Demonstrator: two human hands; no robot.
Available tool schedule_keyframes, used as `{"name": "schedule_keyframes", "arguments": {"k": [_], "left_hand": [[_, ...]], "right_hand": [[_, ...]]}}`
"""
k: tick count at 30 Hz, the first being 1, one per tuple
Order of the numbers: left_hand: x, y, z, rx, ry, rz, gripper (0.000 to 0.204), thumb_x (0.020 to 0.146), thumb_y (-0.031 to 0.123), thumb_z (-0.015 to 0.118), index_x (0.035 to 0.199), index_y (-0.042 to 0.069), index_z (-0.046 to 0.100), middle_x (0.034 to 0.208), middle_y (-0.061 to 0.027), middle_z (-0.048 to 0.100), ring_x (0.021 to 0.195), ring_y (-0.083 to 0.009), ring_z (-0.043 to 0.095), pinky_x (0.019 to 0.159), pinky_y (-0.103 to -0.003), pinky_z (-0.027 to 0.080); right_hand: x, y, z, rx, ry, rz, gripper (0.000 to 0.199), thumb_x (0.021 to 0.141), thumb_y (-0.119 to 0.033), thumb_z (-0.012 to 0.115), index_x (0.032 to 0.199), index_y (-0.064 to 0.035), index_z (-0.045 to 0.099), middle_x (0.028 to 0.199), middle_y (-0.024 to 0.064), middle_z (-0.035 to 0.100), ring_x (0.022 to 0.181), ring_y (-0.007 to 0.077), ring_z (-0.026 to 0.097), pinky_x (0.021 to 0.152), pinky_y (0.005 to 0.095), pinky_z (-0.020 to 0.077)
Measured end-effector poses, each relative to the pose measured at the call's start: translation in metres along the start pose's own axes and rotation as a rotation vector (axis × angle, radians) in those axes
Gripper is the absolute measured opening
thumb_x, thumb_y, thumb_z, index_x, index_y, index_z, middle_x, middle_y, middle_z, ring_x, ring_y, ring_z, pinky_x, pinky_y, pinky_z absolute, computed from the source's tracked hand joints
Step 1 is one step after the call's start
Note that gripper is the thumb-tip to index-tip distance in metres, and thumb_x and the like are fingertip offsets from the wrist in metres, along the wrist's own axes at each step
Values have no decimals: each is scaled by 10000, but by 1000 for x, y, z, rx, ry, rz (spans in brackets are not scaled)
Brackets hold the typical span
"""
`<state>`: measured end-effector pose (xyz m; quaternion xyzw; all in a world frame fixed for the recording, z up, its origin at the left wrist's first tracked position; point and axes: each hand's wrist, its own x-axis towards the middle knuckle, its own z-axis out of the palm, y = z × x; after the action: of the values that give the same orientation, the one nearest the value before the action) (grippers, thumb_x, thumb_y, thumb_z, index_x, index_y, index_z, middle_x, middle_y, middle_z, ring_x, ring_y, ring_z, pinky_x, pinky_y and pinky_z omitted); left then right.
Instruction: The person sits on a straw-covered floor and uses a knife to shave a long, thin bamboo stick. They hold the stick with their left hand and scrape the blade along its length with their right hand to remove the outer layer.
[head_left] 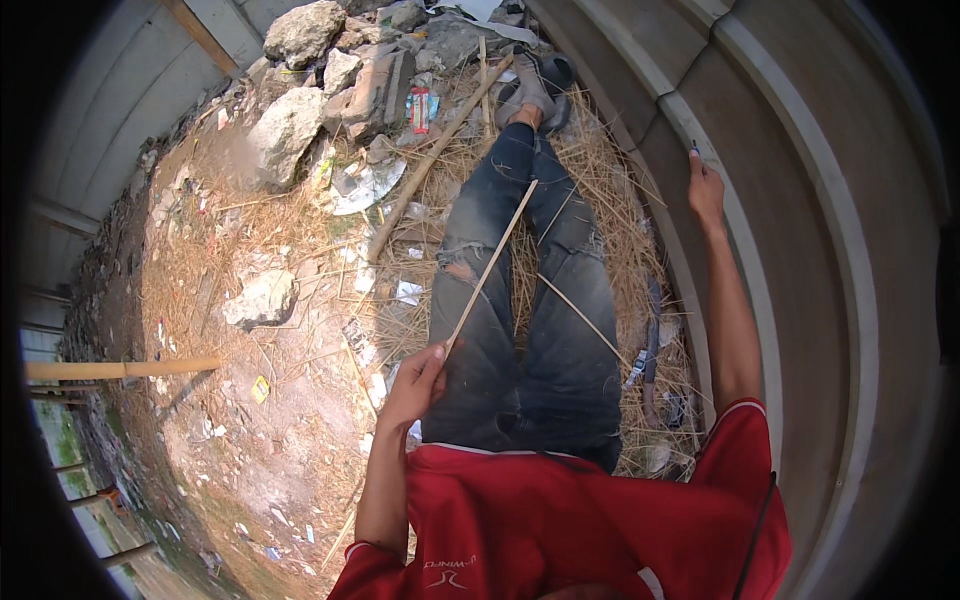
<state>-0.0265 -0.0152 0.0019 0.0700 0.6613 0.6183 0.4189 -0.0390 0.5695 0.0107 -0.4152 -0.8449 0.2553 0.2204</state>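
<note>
My left hand (412, 384) is closed on one end of a thin, pale stick (494, 258), which slants up over my outstretched legs. Raised on the right, beside the corrugated wall, my right hand (706, 188) is curled into a fist. A small dark tip (695, 148) pokes out above its fingers; the rest of that item is hidden, so its kind cannot be made out. Across the dark, torn jeans (480, 330) lies another thin stalk (580, 312), touched by neither hand.
Corrugated sheet wall (800, 250) rises close on my right. Rocks (290, 130) and broken rubble lie beyond my feet to the left. Dry straw (630, 220), a wooden pole (430, 165) and litter cover the ground. A bamboo pole (130, 369) juts in from the left.
</note>
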Motion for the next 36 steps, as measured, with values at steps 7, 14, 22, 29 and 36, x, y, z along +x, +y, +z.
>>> {"name": "schedule_keyframes", "arguments": {"k": [7, 14, 22, 29, 36], "left_hand": [[60, 37, 17, -151, 19, 87, 460, 1136, 352, 418, 1398, 19, 599, 617, 78, 304, 515, -40, 266, 484, -231, 253], [84, 60, 38, -208, 13, 89, 448, 1123, 398, 425, 1309, 47, 632, 616, 83, 277, 507, -37, 226, 475, -209, 227], [84, 67, 39, -205, -15, 72, 477, 1134, 402, 388, 1364, 47, 609, 622, 75, 277, 518, -46, 231, 487, -218, 245], [59, 41, 41, -158, -101, -7, 515, 1125, 414, 399, 1383, 16, 601, 621, 86, 267, 526, -45, 226, 489, -223, 230], [45, 13, 12, -238, -57, -68, 486, 1134, 382, 411, 1427, 35, 585, 624, 78, 295, 522, -47, 252, 487, -227, 247]], "right_hand": [[-136, -125, 0, 238, -454, -439, 577, 1044, -500, 546, 824, 30, 607, 621, 164, 511, 602, 262, 489, 611, 414, 421], [-243, -164, 28, 62, -658, -756, 469, 1017, -491, 575, 915, -40, 650, 691, 237, 667, 690, 489, 659, 629, 573, 502], [-198, -158, 49, -61, -451, -891, 467, 1015, -501, 568, 929, -48, 640, 685, 235, 661, 678, 473, 666, 629, 579, 503], [-94, -126, 47, 7, -249, -414, 577, 1046, -516, 499, 977, 20, 702, 887, 304, 695, 889, 502, 667, 775, 557, 506], [-43, -41, 21, 115, -106, -225, 629, 1052, -523, 498, 893, 69, 636, 677, 227, 540, 640, 318, 507, 658, 442, 437]]}}
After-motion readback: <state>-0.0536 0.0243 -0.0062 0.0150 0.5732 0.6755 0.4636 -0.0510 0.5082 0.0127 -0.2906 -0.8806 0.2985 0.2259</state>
